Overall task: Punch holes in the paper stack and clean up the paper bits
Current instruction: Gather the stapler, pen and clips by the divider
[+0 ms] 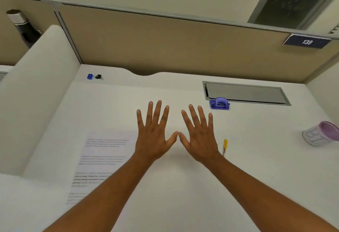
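Both hands are out flat over the desk (183, 195), palms down, fingers spread wide, thumbs nearly touching at the tips. Left hand (153, 136) and right hand (199, 138) are both empty, gripping nothing.

The paper (102, 160) lies on the desk to the left of the hands and a bit nearer the body, with its long axis running roughly away from the person; the left forearm covers its near right corner. So the left hand is clearly the nearer one for that. The punch (219, 103), a small purple-blue thing, sits further out and to the right, just in front of the metal cable hatch (245, 93), wide side facing the person. The right hand is nearer to it, by my read a short reach forward and right. Punch and paper are well apart, so I'd guess one has to come to the other before anything gets punched. No holes or bits visible yet as far as I can tell.

Writing: the blue plaque (307, 42) on the partition reads "139". The cup (320, 134) with the purple rim at far right has what looks like "BI" on it. The printed text on the paper is too blurry to read.

Also around: a yellow pen (225, 145) beside the right wrist, and two binder clips (94, 76) at the far left.
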A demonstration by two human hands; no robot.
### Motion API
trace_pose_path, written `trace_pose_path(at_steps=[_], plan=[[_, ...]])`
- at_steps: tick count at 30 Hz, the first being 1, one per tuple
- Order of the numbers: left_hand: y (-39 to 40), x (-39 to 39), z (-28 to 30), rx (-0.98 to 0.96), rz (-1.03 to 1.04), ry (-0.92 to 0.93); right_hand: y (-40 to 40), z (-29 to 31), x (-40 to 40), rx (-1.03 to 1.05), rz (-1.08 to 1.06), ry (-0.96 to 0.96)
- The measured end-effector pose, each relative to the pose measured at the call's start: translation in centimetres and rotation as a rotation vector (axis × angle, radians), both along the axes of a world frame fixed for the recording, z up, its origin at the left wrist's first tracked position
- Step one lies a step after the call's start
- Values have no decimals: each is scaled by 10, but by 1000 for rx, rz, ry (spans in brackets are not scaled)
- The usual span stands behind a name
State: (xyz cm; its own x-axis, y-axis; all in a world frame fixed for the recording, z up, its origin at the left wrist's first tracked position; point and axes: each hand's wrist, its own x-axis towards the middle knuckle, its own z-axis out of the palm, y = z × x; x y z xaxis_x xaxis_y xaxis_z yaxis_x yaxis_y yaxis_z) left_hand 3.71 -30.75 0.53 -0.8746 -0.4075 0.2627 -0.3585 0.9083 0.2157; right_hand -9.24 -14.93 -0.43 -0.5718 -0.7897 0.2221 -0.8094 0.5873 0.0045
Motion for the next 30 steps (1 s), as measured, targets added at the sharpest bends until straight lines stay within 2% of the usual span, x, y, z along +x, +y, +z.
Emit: trace_pose_path(at_steps=[9, 15, 18, 21, 24, 30], plan=[[154, -27, -14, -2, -34, -24, 163, -8, -21, -19, -47, -66], [212, -36, -29, -1, 19, -65, 222, -20, -24, -4, -88, -122], [220, -40, -34, -10, 135, -98, 225, -23, -28, -77, -157, -200], [216, -48, -37, -21, 217, -153, 212, -21, -39, -122, -255, -358], [213, -62, -37, -7, 255, -231, 195, -19, -48, -48, -292, -427], [211, -92, -41, 117, 353, -425, 161, -26, -56, 151, -299, -412]])
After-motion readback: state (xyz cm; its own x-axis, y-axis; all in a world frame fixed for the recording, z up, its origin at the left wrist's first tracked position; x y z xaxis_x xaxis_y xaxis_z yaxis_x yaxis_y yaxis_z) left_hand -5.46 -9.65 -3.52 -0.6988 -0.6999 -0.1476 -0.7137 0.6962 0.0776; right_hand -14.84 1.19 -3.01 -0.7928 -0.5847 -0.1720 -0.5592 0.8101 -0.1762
